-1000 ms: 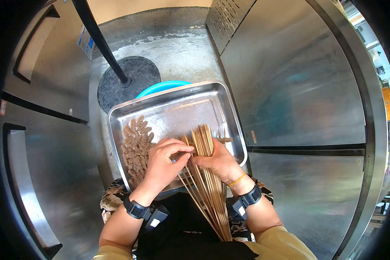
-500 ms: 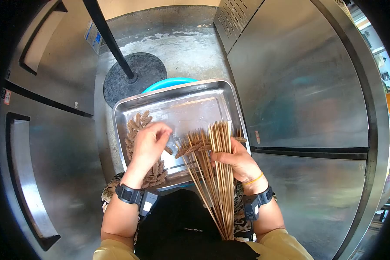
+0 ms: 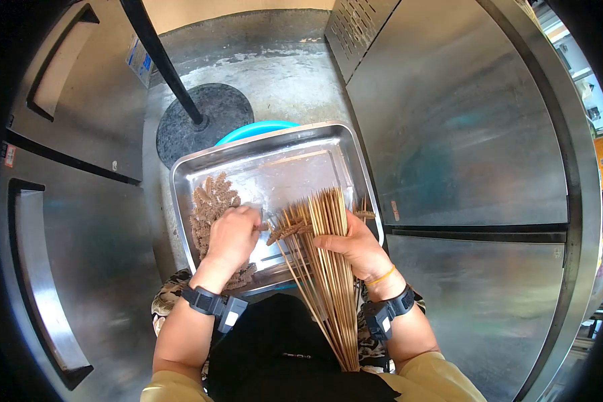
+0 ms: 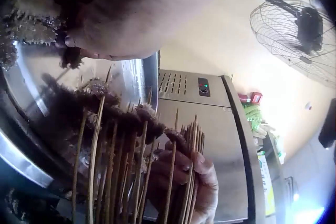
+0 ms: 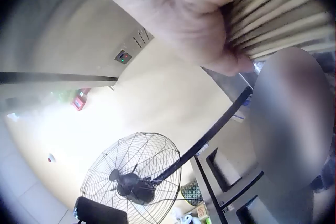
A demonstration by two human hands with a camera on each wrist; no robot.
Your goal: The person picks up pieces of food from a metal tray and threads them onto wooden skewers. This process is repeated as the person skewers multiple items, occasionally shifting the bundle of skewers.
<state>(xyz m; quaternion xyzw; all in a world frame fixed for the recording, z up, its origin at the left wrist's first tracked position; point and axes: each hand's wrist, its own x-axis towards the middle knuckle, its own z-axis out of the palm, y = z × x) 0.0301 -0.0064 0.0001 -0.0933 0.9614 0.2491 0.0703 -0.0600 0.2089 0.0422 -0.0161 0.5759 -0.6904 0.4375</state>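
Note:
My right hand [image 3: 360, 249] grips a thick bundle of bamboo skewers [image 3: 329, 234], tips up, thumb across the front. More skewers fan out on its left, with a brown, bumpy food strip [image 3: 289, 231] threaded across them near the tips; the left wrist view shows several points sticking up past such strips [image 4: 152, 127]. My left hand [image 3: 233, 238] is over the pile of similar brown strips [image 3: 214, 197] at the tray's left side. Its fingers are curled, and a short brown piece [image 4: 71, 58] shows at the fingertips, pinched there. The palm hides part of the pile.
A steel tray [image 3: 275, 151] lies across the lap, over a blue basin [image 3: 258, 129]. Beyond it stands a black round fan base [image 3: 204, 127] with a pole. Steel cabinets [image 3: 462, 134] close in the right side, and others [image 3: 80, 228] the left.
My left hand has left the skewers and moved left to the pile of brown strips, then slightly down and right. The right hand keeps holding the bundle, now with the threaded strip in plain view.

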